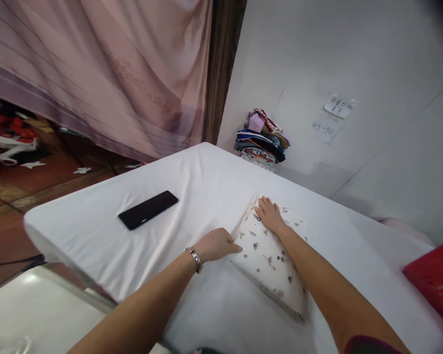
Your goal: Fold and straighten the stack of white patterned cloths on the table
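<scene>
A folded white cloth printed with small leaves and shapes lies on the white-covered table, slanting from upper left to lower right. At its left edge, my left hand pinches the folded layers, thumb on top and the other fingers mostly hidden beneath. My right hand rests flat on the cloth's far end, its fingers stretched out and touching the top. A watch with a metal band circles my left wrist. The cloth's right side is partly covered by my right forearm.
A black phone lies on the table's left part. Folded clothes are stacked beyond the far edge by the wall. A red basket stands at the right, a white seat at lower left. A pink curtain hangs behind.
</scene>
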`<state>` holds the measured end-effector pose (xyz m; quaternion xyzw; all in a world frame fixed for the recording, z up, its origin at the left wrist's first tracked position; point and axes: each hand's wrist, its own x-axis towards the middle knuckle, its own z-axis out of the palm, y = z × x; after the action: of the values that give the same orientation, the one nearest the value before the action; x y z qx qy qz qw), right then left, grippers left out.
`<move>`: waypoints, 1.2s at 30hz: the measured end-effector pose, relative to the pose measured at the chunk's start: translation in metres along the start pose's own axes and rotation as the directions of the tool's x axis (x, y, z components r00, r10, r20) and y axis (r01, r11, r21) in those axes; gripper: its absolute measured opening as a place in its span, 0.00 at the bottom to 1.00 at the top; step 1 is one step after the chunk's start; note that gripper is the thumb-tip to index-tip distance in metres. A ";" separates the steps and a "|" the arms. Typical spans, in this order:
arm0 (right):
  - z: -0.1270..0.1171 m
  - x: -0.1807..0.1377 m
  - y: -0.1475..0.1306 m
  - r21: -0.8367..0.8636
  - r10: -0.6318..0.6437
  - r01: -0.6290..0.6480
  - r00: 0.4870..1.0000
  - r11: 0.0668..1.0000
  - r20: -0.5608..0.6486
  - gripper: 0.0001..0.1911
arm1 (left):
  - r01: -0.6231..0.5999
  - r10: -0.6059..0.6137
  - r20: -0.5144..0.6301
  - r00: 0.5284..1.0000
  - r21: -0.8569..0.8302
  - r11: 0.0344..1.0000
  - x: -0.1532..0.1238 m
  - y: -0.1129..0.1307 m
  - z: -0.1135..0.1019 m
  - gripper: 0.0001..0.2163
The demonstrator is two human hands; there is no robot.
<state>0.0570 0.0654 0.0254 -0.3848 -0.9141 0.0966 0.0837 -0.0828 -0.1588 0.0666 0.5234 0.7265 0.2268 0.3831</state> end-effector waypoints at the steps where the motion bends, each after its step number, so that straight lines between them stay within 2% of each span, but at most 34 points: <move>1: -0.001 0.000 0.003 0.018 -0.008 0.009 0.999 1.000 -0.033 0.27 | 0.003 -0.003 0.004 1.000 -0.013 1.000 0.000 0.000 0.000 0.20; 5: -0.009 0.001 0.013 0.069 -0.026 0.043 0.973 0.997 -0.231 0.22 | -0.004 0.004 -0.005 1.000 -0.030 1.000 0.000 0.002 -0.002 0.22; 7: -0.016 0.006 0.014 0.075 -0.034 0.056 0.963 0.996 -0.269 0.20 | -0.022 0.022 0.004 1.000 -0.014 1.000 0.001 0.002 -0.002 0.22; 9: -0.022 0.012 0.013 0.063 -0.094 0.112 0.968 0.992 -0.233 0.21 | -0.038 0.038 0.006 0.999 0.008 0.999 0.002 0.002 -0.002 0.22; 13: -0.034 0.027 0.009 0.014 -0.278 0.279 0.960 0.960 -0.019 0.20 | -0.057 0.058 -0.020 0.998 0.045 0.997 0.004 0.000 -0.001 0.22; 16: -0.040 0.036 0.008 -0.030 -0.312 0.316 0.947 0.948 0.080 0.18 | -0.084 0.086 -0.017 0.996 0.091 0.992 0.004 0.001 -0.001 0.22; 22: -0.047 0.040 0.007 -0.115 -0.365 0.380 0.921 0.918 0.135 0.15 | -0.133 0.141 -0.067 0.988 0.110 0.985 0.006 0.000 0.002 0.21; 29: -0.051 0.038 0.001 -0.163 -0.382 0.412 0.905 0.897 0.186 0.15 | -0.220 0.214 -0.263 0.941 0.009 0.976 0.012 -0.003 0.012 0.17; 36: -0.054 0.041 0.004 -0.206 -0.404 0.435 0.898 0.877 0.175 0.10 | -0.260 0.242 -0.315 0.918 -0.016 0.966 0.013 0.000 0.017 0.09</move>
<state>0.0441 0.1039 0.0801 -0.1776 -0.9840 -0.0109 -0.0026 -0.0710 -0.1479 0.0519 0.5587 0.6979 0.3742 0.2466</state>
